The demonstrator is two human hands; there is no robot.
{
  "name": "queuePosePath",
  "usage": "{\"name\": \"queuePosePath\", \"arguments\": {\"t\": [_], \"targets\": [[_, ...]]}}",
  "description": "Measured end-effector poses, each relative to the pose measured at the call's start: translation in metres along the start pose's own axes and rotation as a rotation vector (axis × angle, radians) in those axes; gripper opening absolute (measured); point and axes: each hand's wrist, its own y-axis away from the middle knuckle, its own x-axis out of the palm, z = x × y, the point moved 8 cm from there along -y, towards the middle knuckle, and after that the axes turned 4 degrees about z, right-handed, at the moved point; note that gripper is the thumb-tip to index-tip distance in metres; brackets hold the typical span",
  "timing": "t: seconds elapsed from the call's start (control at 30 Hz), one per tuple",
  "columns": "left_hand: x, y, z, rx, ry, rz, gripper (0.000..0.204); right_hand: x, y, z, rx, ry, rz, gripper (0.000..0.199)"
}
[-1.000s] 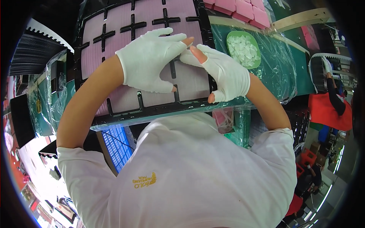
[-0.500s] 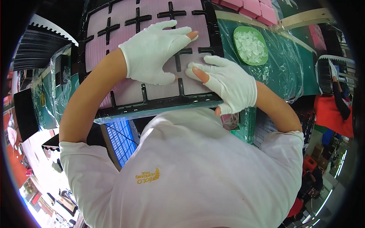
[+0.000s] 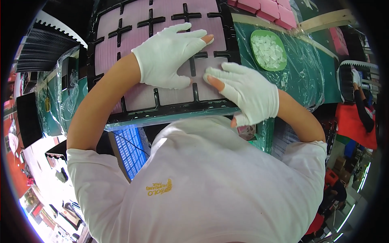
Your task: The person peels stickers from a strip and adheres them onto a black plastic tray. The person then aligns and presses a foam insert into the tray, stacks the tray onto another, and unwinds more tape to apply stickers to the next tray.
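A black tray (image 3: 170, 108) with pink ribbed panels (image 3: 166, 24) set between black cross-shaped dividers was seen lying on the green wrapped bench (image 3: 312, 77), its near edge just in front of the person's chest. The left hand (image 3: 168, 56), in a white glove with bare fingertips, was laid flat and spread on the middle of the pink panels; nothing was gripped. The right hand (image 3: 247, 91), gloved the same way, was laid open on the tray's near right corner, fingers pointing left, thumb hanging over the near rim; nothing was clamped in it either. The two hands were close, index tips almost meeting over a divider.

Room: the tray's left rim was crowded by plastic-wrapped black parts (image 3: 69, 73) and a toothed black rack (image 3: 48, 44) far left. On the right, bare green bench was left between the tray and a green dish (image 3: 267, 50).

Containers: the green dish was filled with small white pieces. Pink blocks (image 3: 267, 8) were stacked at the far edge. A blue crate (image 3: 129, 148) was seen below the bench, near left; its contents could not be told. Another person's gloved hand (image 3: 356, 77) was noted at the far right.
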Motion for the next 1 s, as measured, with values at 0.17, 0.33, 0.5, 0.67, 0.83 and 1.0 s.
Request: {"name": "queuePosePath", "arguments": {"t": [0.17,0.33,0.5,0.67,0.83,1.0], "targets": [[-0.004,0.011,-0.004,-0.017,0.001,0.007,0.102,0.002,-0.002,0.023,-0.051,-0.181,0.067,0.114],[-0.046,0.074,-0.006,-0.020,-0.118,-0.153,0.101,-0.007,-0.019,0.011,-0.069,-0.100,-0.058,0.107],[-0.033,0.175,0.022,-0.205,-0.034,-0.201,0.100,-0.004,-0.028,-0.002,-0.010,-0.087,0.026,0.114],[-0.039,0.193,0.021,-0.155,-0.073,-0.161,0.097,0.004,-0.012,0.011,-0.072,-0.163,0.099,0.107],[-0.050,0.186,0.065,-0.069,-0.133,-0.214,0.094,-0.017,-0.047,0.013,-0.008,0.006,-0.058,0.099],[-0.041,0.175,0.097,-0.184,0.044,-0.175,0.098,0.003,-0.144,0.029,0.029,0.124,-0.089,0.104]]}}
